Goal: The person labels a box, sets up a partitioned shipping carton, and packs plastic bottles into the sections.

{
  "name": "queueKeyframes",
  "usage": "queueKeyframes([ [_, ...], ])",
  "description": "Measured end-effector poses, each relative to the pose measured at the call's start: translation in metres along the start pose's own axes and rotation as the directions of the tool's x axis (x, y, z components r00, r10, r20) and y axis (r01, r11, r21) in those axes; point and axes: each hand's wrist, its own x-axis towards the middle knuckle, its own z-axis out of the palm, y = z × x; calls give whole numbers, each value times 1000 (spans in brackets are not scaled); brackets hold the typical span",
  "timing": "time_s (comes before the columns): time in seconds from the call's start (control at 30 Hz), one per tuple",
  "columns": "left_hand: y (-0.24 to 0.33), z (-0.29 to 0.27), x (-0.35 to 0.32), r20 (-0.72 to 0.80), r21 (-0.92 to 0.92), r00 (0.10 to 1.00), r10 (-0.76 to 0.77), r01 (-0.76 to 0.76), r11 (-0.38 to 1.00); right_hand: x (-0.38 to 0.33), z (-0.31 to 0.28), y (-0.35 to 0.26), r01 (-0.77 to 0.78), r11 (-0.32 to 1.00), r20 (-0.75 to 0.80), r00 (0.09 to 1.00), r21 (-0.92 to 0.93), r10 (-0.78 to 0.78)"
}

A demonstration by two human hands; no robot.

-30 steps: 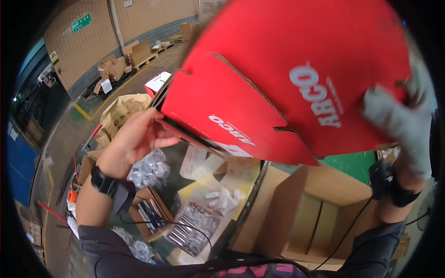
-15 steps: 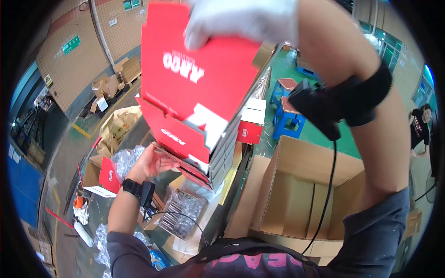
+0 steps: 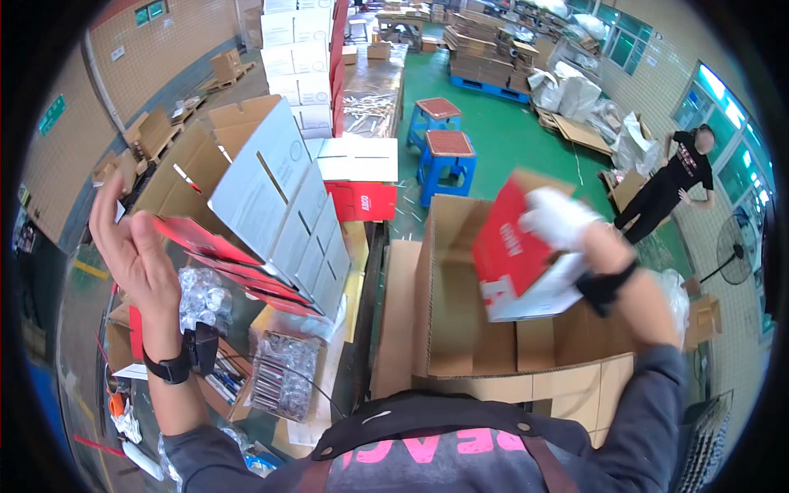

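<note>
My right hand (image 3: pixel 560 218), in a white glove and a little blurred, grips a red-and-white carton (image 3: pixel 518 255). It tilts the carton inside the opening of a large brown cardboard box (image 3: pixel 444 304). My left hand (image 3: pixel 140 255) is bare and raised with its fingers stretched out. It is beside a stack of open red-and-white cartons (image 3: pixel 283 205) whose flaps stand up; the thumb is near a red flap, and I cannot tell whether they touch. Below that stack lies a tray of metal parts in clear plastic wrap (image 3: pixel 283 370).
A tall stack of white-and-red cartons (image 3: pixel 300 66) stands on the workbench (image 3: pixel 374 78), behind a single closed carton (image 3: pixel 362 177). Two blue stools (image 3: pixel 448 164) stand beyond the large box. At the right is another person (image 3: pixel 686 168), near a fan (image 3: pixel 730 251).
My right hand has come down and to the right, bringing a carton over the large box. My left hand has let go of the stack's lower edge and risen leftward. The view has shifted right.
</note>
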Motion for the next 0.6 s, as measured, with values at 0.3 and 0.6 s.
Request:
queueKeyframes([
  [0.3,51,35,16,431,4,891,140,-157,988,50,48,-94,794,594,-844,227,-128,-486],
  [0.6,151,24,60,39,-554,863,504,-401,729,-99,-99,-45,692,434,-238,366,-577,-900],
])
